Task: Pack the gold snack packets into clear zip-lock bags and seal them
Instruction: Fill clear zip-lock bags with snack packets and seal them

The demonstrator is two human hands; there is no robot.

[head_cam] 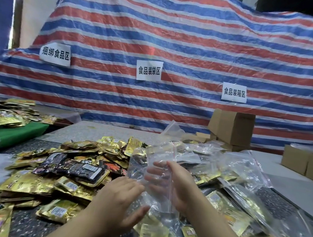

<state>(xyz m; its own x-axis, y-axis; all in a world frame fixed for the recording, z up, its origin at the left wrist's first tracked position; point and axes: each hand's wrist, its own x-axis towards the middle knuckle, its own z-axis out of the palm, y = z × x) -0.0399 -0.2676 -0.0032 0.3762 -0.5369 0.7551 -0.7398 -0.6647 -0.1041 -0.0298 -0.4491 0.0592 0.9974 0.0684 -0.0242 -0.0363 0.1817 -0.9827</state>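
We are holding an empty clear bag up over the loose pile of gold packets, so by our reckoning this bag is only being opened and nothing is going into it yet. Our right hand is gripping the bag along its red zip line, fingers showing through the film; our left hand is lying flat against the bag's near side, fingers straight. Right of the pile, filled bags are lying heaped, though we cannot tell whether their zips are pressed shut. Most of the pile is waiting, so plenty is left. The packets are flat, crinkled foil with notched edges, a few black ones among them; the bag is thin, glossy, wrinkling film. Behind the filled bags, plain cardboard boxes are standing.
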